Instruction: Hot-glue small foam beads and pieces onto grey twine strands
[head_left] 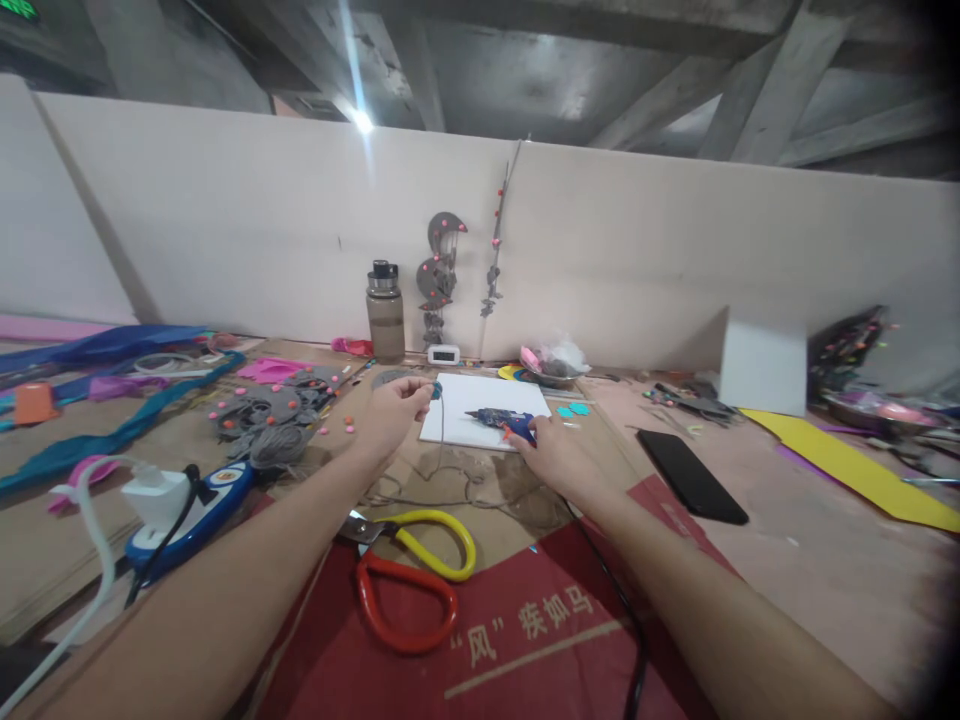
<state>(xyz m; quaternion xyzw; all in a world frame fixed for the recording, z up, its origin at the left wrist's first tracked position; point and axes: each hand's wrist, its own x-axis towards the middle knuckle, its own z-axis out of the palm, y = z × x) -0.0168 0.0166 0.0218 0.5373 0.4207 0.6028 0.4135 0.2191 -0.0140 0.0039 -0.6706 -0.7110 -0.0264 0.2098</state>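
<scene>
Two bare arms reached forward over a cluttered craft table. The left hand (391, 408) pinched a small teal piece (436, 390) between thumb and fingertips, with a thin grey cord (441, 430) hanging from it, just over the near left corner of a white board (480, 400). The right hand (551, 455) was closed around the handle of a blue glue gun (501, 417), which lay across the board with its nozzle pointing left towards the teal piece. Scissors (409, 570) with yellow and red handles lay nearer the body on red cardboard (525, 640); a black phone (691, 475) rested to the right. Judging from this, the nozzle sat close to the pinching fingertips, so hot glue could burn them, and the gun's trailing black cable (626, 610) could snag on the cardboard edge.
</scene>
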